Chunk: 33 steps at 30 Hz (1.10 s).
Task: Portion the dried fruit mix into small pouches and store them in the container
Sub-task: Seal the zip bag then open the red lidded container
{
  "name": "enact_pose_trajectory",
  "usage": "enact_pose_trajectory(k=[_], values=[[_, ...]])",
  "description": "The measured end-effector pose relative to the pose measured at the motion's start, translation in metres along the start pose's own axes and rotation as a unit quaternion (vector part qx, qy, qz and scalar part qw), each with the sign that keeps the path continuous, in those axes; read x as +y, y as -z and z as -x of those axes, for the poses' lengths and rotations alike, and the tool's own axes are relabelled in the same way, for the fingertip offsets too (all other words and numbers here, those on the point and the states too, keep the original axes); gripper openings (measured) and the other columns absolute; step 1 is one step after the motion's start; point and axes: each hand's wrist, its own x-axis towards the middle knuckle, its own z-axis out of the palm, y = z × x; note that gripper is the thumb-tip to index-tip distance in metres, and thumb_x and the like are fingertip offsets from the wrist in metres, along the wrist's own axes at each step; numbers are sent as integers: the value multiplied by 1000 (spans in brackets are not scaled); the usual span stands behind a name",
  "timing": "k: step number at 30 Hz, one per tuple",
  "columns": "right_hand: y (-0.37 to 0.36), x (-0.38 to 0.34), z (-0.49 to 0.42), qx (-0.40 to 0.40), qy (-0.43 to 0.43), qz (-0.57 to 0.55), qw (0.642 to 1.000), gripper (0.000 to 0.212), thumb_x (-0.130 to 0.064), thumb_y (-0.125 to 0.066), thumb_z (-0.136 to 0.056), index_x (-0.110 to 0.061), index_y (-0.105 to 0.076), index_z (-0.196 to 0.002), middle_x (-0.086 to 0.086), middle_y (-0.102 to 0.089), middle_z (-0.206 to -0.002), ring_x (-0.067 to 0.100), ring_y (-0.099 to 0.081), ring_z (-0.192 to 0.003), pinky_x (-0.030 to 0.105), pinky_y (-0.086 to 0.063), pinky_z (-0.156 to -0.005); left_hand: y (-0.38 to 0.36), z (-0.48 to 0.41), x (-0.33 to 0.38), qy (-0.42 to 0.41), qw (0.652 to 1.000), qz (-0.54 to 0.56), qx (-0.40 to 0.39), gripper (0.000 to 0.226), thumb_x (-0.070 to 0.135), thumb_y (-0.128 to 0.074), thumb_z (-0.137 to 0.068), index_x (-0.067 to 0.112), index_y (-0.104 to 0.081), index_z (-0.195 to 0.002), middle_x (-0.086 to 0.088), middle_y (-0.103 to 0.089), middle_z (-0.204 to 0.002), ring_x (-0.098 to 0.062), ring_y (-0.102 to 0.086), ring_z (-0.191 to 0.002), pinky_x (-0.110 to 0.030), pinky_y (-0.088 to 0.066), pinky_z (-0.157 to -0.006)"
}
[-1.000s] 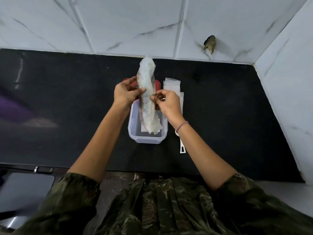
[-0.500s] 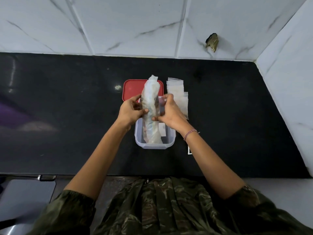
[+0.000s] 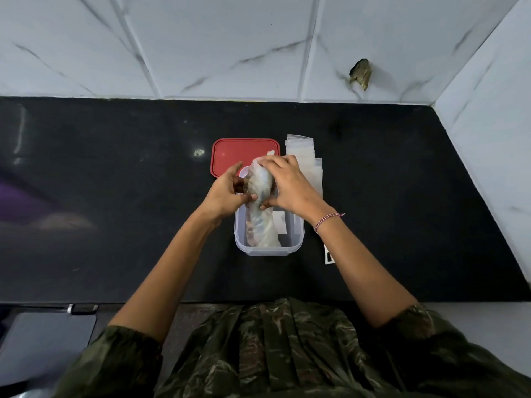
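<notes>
A long translucent bag of dried fruit mix (image 3: 261,225) stands slanted in a clear plastic container (image 3: 298,242) on the black counter, its lower end at the container's bottom. My right hand (image 3: 287,186) grips the bag's upper part from above and the right. My left hand (image 3: 227,193) pinches the bag's left side with thumb and fingertips. The bag's top is bent over under my right hand. A stack of small clear pouches (image 3: 307,162) lies to the right of the container.
The red lid (image 3: 238,152) lies flat behind the container. A white scoop handle (image 3: 329,255) shows under my right forearm. White marble tiles rise behind and to the right. The counter's front edge (image 3: 86,303) runs just before my body.
The bag has come down from being held high above the container into it. My right hand has shifted over the bag's top, folding it down.
</notes>
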Motion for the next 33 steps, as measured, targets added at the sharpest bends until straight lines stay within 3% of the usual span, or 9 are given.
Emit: enact_pose_trajectory(k=[5,9,11,14,21,24,26,28,33], values=[[0,1,2,-4,-18,7,1000,82,-39,-86,-58,-13,-50,-127,4,-55,-125,21,-37,-121,34,-39,-100,4,3,-1,-30,998,-38,-25,71,-9,-71,-77,3,-43,-141,-15,-61,-117,-24,-60,-106,-40,-50,-98],[3,-1,-2,-48,-33,-6,998,76,-35,-87,-60,-14,-47,-121,8,-55,-116,21,-49,-112,29,-43,-87,6,5,2,-59,993,-101,-27,64,0,-76,-76,5,-51,-134,-9,-65,-110,-18,-62,-99,-26,-50,-93],[2,1,-8,-90,-36,-5,995,75,-31,-87,-62,-13,-41,-118,7,-59,-108,22,-56,-98,28,-43,-77,2,8,4,-111,972,-205,5,57,12,-79,-77,10,-58,-130,-4,-68,-105,-14,-63,-94,-16,-47,-85],[2,3,-18,-163,-61,-12,985,72,-27,-85,-65,-11,-40,-118,5,-56,-104,18,-53,-91,28,-42,-77,-6,13,1,-162,913,-365,84,45,26,-74,-82,19,-63,-125,-5,-65,-104,-21,-57,-100,-32,-49,-79],[-8,-6,-38,-221,-73,43,971,24,-13,-75,-77,-9,-65,-99,5,-63,-80,15,-55,-58,24,-44,-52,-16,18,-3,-138,841,-511,109,18,18,-61,-89,14,-63,-106,-4,-60,-103,-21,-54,-102,-28,-36,-66],[-14,-8,-39,-216,-68,72,971,18,-9,-66,-82,-5,-68,-99,11,-67,-84,21,-58,-71,29,-47,-65,-22,19,-5,-143,782,-600,91,20,20,-57,-91,21,-58,-111,0,-63,-101,-20,-55,-101,-29,-32,-76],[-17,-8,-37,-220,-74,63,971,19,-4,-56,-86,-2,-64,-103,11,-62,-84,21,-54,-77,27,-41,-62,-28,20,-10,-137,774,-613,84,26,18,-56,-91,22,-56,-117,2,-63,-106,-17,-57,-105,-32,-31,-101],[-20,-9,-35,-229,-81,54,968,25,-1,-48,-89,-3,-58,-112,12,-60,-90,23,-54,-80,29,-40,-64,-33,19,-18,-126,771,-619,76,37,18,-58,-89,21,-53,-126,1,-60,-116,-15,-59,-107,-36,-15,-117],[-14,-15,-30,-268,-115,52,955,40,0,-44,-92,0,-34,-130,2,-45,-75,15,-45,-69,24,-32,-51,-39,27,-29,-114,761,-635,60,56,25,-57,-91,18,-36,-142,-1,-47,-135,-14,-55,-116,-39,-8,-120]])
